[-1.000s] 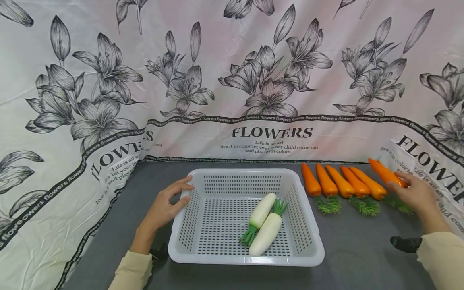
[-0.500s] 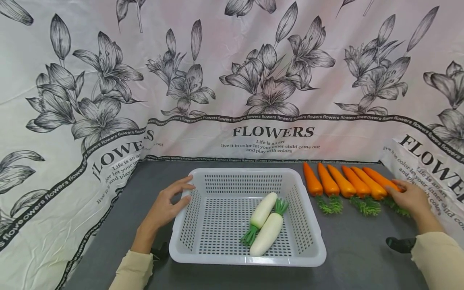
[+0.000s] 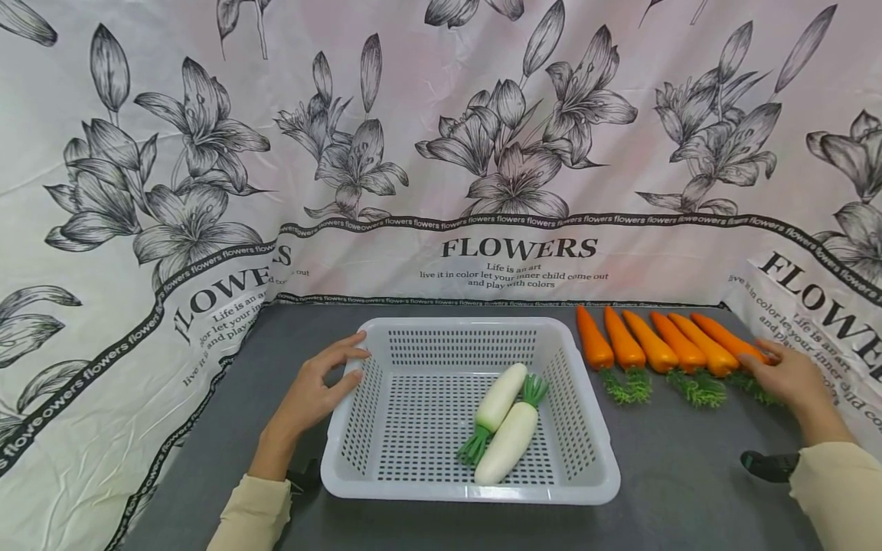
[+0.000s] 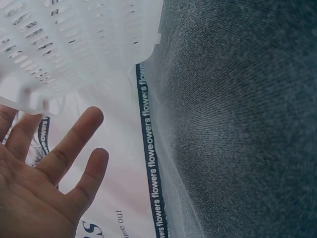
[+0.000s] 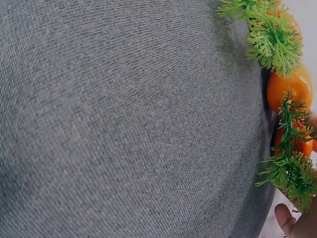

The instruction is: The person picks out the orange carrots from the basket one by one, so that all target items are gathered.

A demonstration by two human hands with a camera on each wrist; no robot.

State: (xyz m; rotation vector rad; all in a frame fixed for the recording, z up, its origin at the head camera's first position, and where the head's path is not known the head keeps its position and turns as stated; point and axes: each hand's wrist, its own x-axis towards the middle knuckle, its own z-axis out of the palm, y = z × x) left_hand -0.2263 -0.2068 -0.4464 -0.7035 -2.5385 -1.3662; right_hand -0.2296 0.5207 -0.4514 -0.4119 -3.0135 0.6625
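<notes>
A white perforated plastic basket (image 3: 468, 493) stands mid-table in the head view. Two white radishes with green tops, an upper one (image 3: 501, 398) and a lower one (image 3: 510, 444), lie inside it. My left hand (image 3: 313, 389) touches the basket's left rim with its fingertips; the left wrist view shows fairly straight, spread fingers. On the right, my right hand (image 3: 792, 379) holds the thick leafy end of the rightmost carrot (image 3: 722, 334), thumb and fingers on either side. That carrot lies beside a row of several other orange carrots (image 3: 652, 344), tips pointing away from me.
Green carrot leaves (image 3: 699, 389) spread on the dark grey tabletop (image 3: 678, 467) on the near side of the row. A flower-printed curtain (image 3: 510, 260) closes off the back and both sides of the table, right behind the carrot tips.
My right hand has brought the rightmost carrot down and left, onto the table at the end of the row. The left hand has stayed at the basket's rim.
</notes>
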